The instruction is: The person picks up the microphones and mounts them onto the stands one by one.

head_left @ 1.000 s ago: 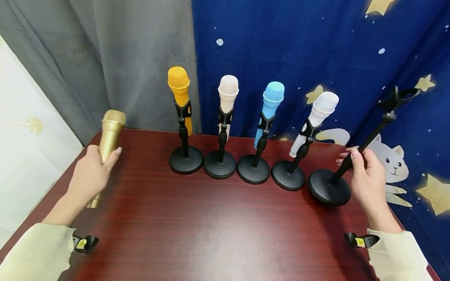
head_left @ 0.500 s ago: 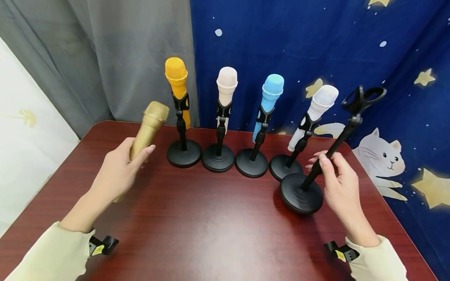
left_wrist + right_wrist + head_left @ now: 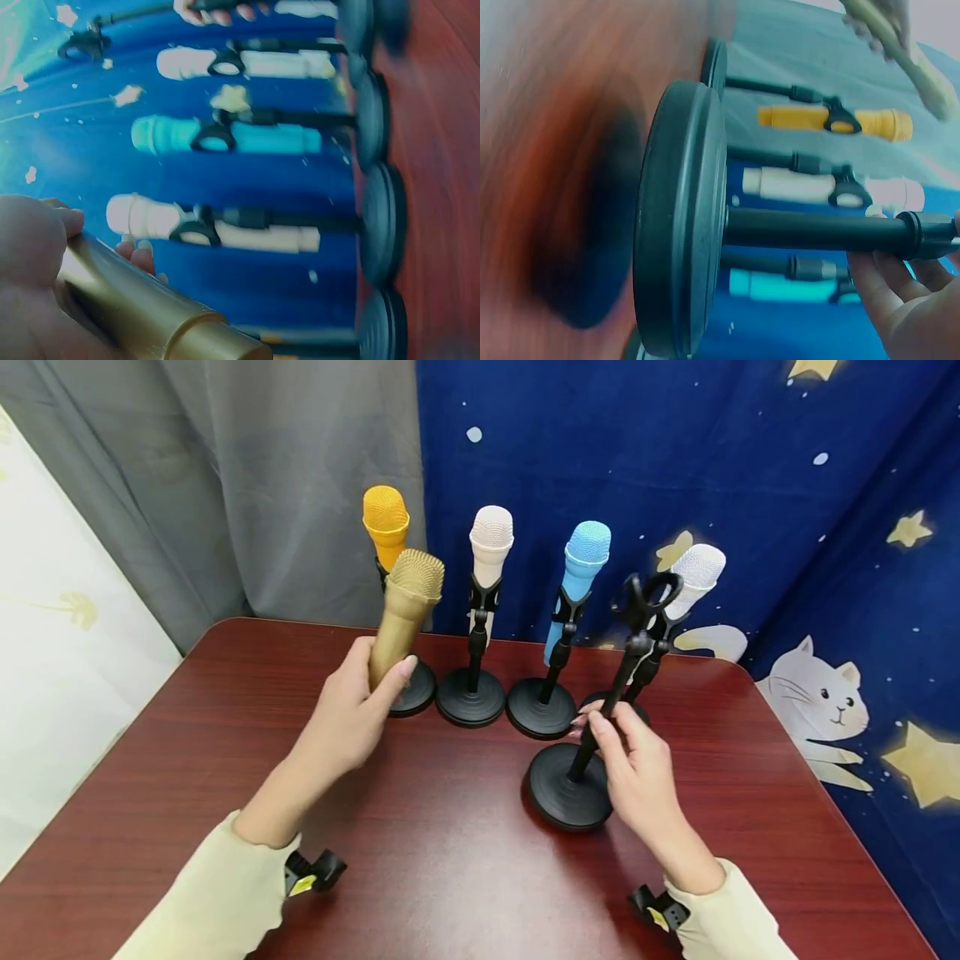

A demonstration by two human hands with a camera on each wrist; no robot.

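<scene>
My left hand grips a gold microphone by its handle, head up and leaning right, in front of the yellow microphone. Its gold handle crosses the lower left of the left wrist view. My right hand holds a black desk microphone stand by its pole; the clip on top holds nothing. In the right wrist view the stand's round base hangs above the table, a dark shadow below. In the head view this stand partly covers the white microphone.
Beyond my hands, a row of black stands holds the yellow, cream, light blue and white microphones. They stand near the back edge of the reddish-brown table. Grey and blue starry curtains hang behind.
My left hand has carried the gold microphone rightward, now overlapping the yellow one's stand. My right hand has brought the empty stand left from the table's right side. The row stays put.
</scene>
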